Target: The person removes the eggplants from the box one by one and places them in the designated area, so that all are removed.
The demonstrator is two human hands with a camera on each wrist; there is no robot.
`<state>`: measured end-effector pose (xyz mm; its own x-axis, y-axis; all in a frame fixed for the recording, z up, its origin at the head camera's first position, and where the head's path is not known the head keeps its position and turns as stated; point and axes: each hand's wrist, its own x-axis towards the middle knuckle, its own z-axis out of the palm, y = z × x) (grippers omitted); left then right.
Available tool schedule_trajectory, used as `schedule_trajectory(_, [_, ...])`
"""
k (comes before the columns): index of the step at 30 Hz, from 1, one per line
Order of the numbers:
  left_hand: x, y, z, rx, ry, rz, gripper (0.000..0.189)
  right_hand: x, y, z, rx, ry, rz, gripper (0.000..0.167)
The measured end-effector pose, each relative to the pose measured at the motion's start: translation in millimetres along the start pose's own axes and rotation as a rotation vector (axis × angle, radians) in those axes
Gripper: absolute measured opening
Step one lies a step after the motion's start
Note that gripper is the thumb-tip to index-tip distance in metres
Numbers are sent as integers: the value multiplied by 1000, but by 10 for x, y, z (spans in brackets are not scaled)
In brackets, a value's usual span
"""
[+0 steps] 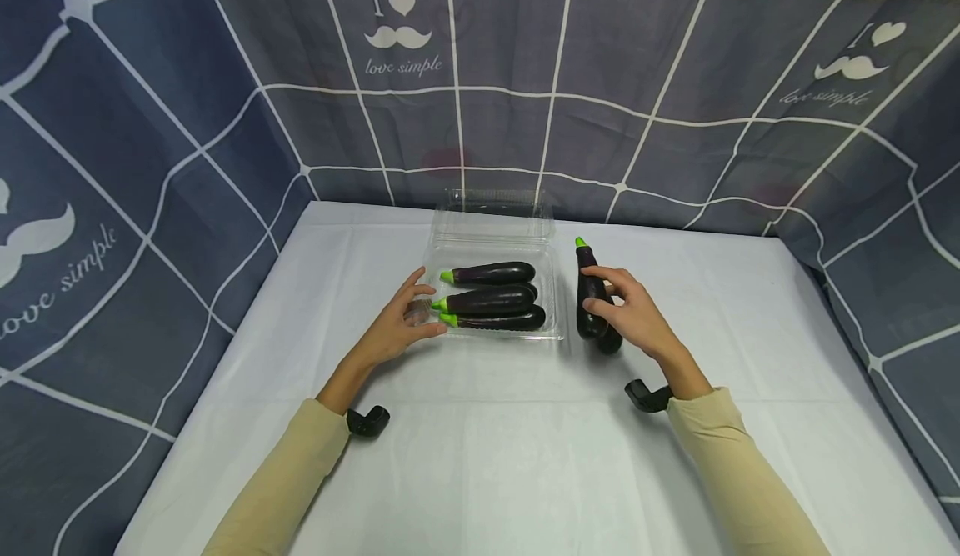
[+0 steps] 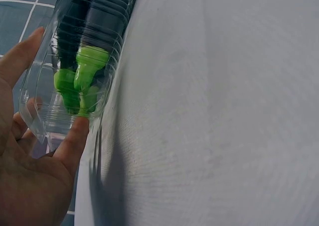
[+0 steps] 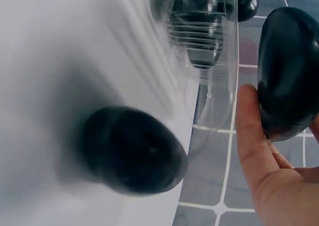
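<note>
A clear plastic clamshell box [image 1: 557, 289] stands with its lid raised at the back. Several dark eggplants [image 1: 491, 299] with bright green stems lie in it, stems to the left. My left hand [image 1: 397, 323] holds the box's left end, thumb at the front and fingers spread toward the back; the left wrist view shows the thumb [image 2: 75, 141] against the plastic. To the right of the box, my right hand [image 1: 630, 310] grips an eggplant [image 1: 590, 293] between thumb and fingers, its stem pointing away. Another eggplant [image 3: 137, 151] lies on the table beneath it, mostly hidden in the head view.
White cloth covers the table [image 1: 510, 456]. Dark checked curtains [image 1: 510, 122] with white lines enclose its back and sides. The raised lid [image 1: 491, 222] reaches close to the back edge. A black wrist mount [image 1: 367, 423] is on each arm.
</note>
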<state>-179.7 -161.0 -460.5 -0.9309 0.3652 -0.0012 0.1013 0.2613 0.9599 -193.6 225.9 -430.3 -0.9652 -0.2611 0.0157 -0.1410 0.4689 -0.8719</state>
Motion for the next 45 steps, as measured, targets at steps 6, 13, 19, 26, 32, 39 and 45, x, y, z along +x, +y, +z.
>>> schedule_trajectory(6, [-4,-3,-1,7,0,8,65,-45,59,-38,6,-5,16,52])
schedule_trajectory(13, [-8,1,-3,18,0,12,63,-106,111,-89,9,-7,39,51])
schedule_trajectory(19, [-24,29,-4,11,6,11,63,-121,131,-125,3,-7,39,50])
schedule_trajectory(26, [-21,27,6,1,2,13,63,-158,186,-176,-16,3,11,49])
schedule_trajectory(32, [-14,34,5,5,-1,10,64,-196,247,-234,-34,8,19,48])
schedule_trajectory(39, [3,7,4,-5,-2,7,63,-233,326,-272,-37,16,19,49])
schedule_trajectory(45, [5,-10,1,-1,-3,-9,62,-266,376,-292,-50,14,39,49])
